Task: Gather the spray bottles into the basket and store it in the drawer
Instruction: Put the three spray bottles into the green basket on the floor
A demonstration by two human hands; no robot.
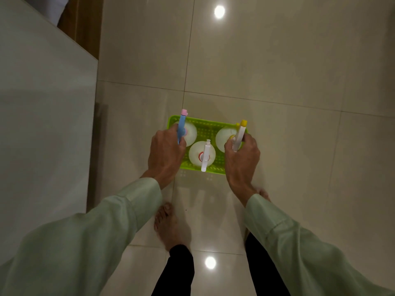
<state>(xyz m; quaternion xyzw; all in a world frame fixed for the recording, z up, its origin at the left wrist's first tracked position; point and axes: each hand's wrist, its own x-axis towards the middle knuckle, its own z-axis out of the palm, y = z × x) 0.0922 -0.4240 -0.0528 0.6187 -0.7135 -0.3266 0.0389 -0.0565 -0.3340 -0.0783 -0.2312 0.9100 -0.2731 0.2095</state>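
Basket (206,131): a bright lime-green rectangular plastic tray with low walls and a perforated, lattice-like floor. It is held between the person's two hands above a glossy tiled floor, with its shadow falling on the tile below it.

Spray bottles: three stand upright inside the basket, seen from above as round, translucent white plastic bodies with long trigger heads.

Blue-headed bottle (190,133): at the basket's left end; its slim blue sprayer has a pink tip.

Yellow-tipped bottle (224,136): at the right end; its white sprayer ends in a yellow cap.

White-headed bottle (202,155): at the near middle, with an all-white sprayer over a red collar.

Left hand (165,155): curled closed over the basket's left end. The fingers bend downward beside the blue sprayer, and their tips are hidden below the rim.

Right hand (242,160): curled closed over the basket's right end. The fingers wrap down at the edge, touching the base of the white sprayer with the yellow cap.

Sleeves: pale green, smooth woven cloth with buttoned cuffs.

Floor (277,82): large cream tiles, polished enough to mirror two round ceiling lights.

Feet: bare, below dark trouser legs, just behind the basket.

Cabinet (42,124): a smooth, matte off-white flat surface fills the left side, with a brown wooden strip behind it.
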